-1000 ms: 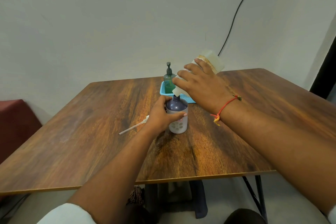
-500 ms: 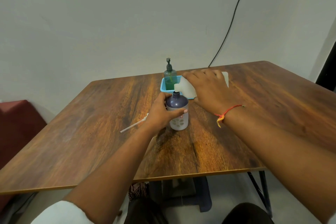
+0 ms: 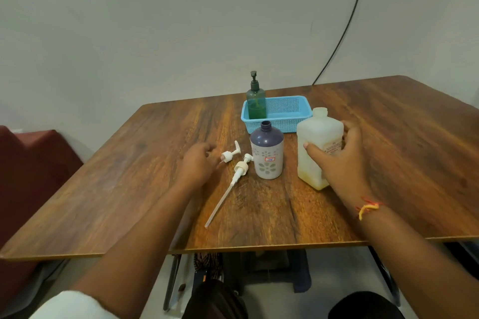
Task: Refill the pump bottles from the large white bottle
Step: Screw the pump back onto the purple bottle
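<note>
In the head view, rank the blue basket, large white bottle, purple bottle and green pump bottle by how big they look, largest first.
1. large white bottle
2. blue basket, though it sits farther back, so it may really be bigger
3. purple bottle and green pump bottle: too alike to rank

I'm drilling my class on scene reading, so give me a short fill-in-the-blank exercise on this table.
1. The green pump bottle stands inside the blue ____.
2. The purple bottle stands upright with its neck ____.
3. The right hand grips the large white ____.
4. Two white pump heads lie on the table to the ____ of the purple bottle, near the left hand.

Missing words: basket; open; bottle; left
</note>
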`<state>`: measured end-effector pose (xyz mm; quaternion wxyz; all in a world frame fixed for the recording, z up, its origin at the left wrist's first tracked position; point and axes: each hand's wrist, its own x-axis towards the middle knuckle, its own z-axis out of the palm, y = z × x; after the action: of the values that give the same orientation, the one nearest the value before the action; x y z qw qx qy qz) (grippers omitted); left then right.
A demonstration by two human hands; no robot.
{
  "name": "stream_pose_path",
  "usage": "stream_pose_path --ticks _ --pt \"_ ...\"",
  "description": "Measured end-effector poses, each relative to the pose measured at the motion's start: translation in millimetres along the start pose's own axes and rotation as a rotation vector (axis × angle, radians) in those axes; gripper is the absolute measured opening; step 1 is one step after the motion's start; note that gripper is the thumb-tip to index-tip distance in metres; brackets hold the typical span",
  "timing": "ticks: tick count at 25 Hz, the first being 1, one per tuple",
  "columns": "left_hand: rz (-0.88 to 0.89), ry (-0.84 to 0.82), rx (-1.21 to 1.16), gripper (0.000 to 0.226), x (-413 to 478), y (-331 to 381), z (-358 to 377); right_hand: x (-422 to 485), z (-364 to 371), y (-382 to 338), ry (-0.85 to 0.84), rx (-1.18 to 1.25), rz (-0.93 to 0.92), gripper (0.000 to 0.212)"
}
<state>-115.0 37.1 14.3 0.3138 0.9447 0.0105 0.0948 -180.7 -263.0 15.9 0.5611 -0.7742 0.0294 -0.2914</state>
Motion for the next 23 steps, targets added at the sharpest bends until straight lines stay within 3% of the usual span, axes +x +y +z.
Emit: stream_pose_path --ticks 6,13,19,23 --pt "0.114 -0.076 0.182 0.038 6.1 0.2 12.2 -11.2 -8.0 7.5 -0.033 0.065 0.001 0.073" --pt "0.097 -0.045 0.065 0.036 14.1 1.6 17.9 -20.3 -7.9 16.0 -0.075 0.055 0.023 0.078" --pt "0.050 0.133 -0.440 0.027 16.9 31.2 -10.1 -21.5 -4.8 21.6 -0.075 0.054 0.018 0.076" --pt "0.101 0.177 -0.918 0.030 12.1 67.9 -45.6 -23.1 -3.6 20.5 -0.044 0.043 -0.013 0.096"
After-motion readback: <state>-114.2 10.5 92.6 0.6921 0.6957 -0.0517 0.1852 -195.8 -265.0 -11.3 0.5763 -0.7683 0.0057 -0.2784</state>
